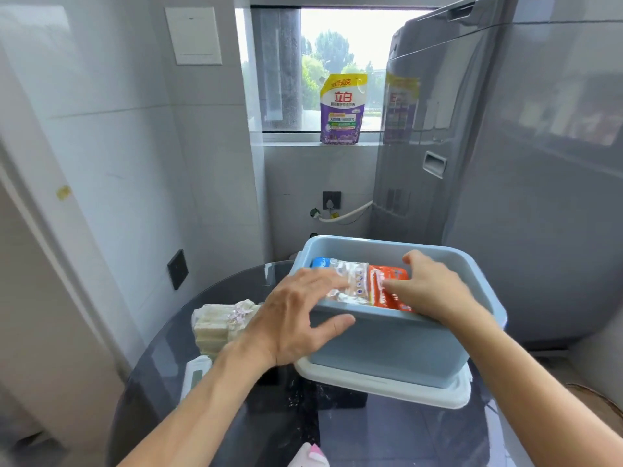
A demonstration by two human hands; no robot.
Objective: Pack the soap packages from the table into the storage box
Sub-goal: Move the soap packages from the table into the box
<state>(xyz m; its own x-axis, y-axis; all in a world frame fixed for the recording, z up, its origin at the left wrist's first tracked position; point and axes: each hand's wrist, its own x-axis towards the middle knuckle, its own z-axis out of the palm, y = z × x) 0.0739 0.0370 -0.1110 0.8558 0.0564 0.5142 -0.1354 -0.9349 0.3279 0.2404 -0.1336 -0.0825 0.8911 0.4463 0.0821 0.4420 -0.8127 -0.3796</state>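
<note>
Over the blue storage box [387,345], your left hand [296,318] lies open, fingers on a clear soap package [350,281], thumb against the near wall. Your right hand [428,291], open, presses an orange package [387,288]. Two packages sit inside; one pale bundle [219,323] waits left on the surface [387,433].

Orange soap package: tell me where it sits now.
In the head view, the orange soap package lies inside the blue storage box, right of a clear package, under the right hand.
</note>
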